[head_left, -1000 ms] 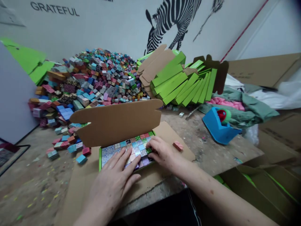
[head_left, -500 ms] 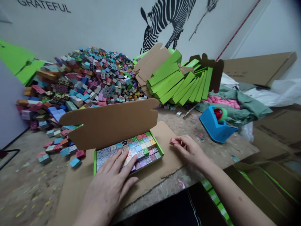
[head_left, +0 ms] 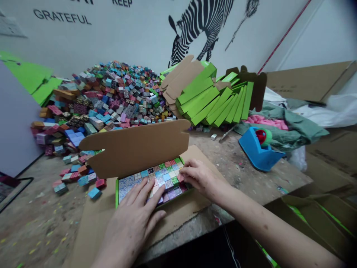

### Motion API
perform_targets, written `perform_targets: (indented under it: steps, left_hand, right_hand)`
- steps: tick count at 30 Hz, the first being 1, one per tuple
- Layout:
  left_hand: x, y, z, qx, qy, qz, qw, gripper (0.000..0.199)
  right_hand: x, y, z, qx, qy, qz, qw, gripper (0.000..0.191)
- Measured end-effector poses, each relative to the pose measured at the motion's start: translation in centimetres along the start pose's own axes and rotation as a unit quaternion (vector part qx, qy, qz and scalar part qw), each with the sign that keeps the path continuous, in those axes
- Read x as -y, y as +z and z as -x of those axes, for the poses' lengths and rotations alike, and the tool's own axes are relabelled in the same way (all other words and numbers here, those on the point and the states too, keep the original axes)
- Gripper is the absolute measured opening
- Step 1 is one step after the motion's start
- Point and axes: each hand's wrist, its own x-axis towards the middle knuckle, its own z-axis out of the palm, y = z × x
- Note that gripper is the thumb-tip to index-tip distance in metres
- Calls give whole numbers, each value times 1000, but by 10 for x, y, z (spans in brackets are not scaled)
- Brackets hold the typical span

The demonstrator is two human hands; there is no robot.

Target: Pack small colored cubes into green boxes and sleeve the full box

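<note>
An open green-edged box point(head_left: 116, 192) lies on a flat cardboard sheet point(head_left: 83, 230), its brown lid point(head_left: 139, 147) raised at the back. Rows of small patterned cubes point(head_left: 167, 176) fill the part of it that shows. My left hand point(head_left: 136, 212) rests over the box's front left with fingers spread on the cubes. At the box's right end, my right hand point(head_left: 199, 178) pinches a pinkish-red cube point(head_left: 180, 177) against the cubes there. Its fingers hide the box's right edge.
Behind the box rises a large heap of coloured cubes point(head_left: 111, 96). Folded green boxes point(head_left: 217, 104) lean beside it. A blue tape dispenser point(head_left: 258, 152) stands at the right, near green cloth point(head_left: 301, 123). Loose cubes point(head_left: 95, 192) lie left of the box.
My right hand has moved left with the pinkish-red cube, from beside the box to its right end. My left hand stays spread on the cubes. The view has shifted slightly.
</note>
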Motion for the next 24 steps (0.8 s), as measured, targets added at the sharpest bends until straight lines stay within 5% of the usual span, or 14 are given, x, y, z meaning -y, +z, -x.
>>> perform_targets:
  steps: [24]
  left_hand:
    - [1, -2, 1, 14, -5, 14, 1000, 52]
  right_hand:
    - [-1, -9, -2, 27, 14, 36, 999, 22]
